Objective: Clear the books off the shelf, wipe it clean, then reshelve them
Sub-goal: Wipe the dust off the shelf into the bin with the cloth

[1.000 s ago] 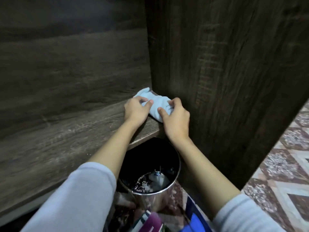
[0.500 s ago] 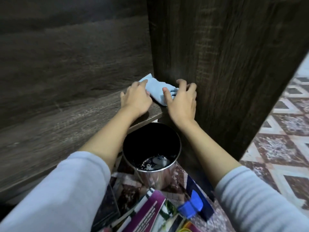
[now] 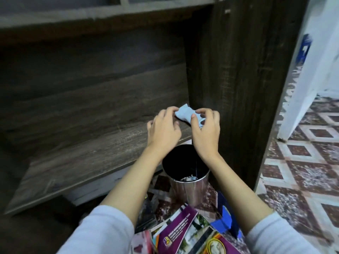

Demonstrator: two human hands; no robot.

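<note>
I judge the wipe step is in hand. The shelf (image 3: 88,153) is bare; the books (image 3: 176,230) lie on the floor below. The cloth (image 3: 185,115) sits at the shelf's right end. My right hand (image 3: 206,132) pinches it; my left hand (image 3: 163,129) hovers beside it with fingers curled, grasping nothing. Next move: spread the cloth, sweep leftward.

no legible text; print on purple book cover (image 3: 176,230) too blurred to read.

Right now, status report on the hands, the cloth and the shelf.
Both hands, left hand and right hand, at blue cloth, shelf's right corner. Shelf bare. Books on floor beside metal bin.
</note>
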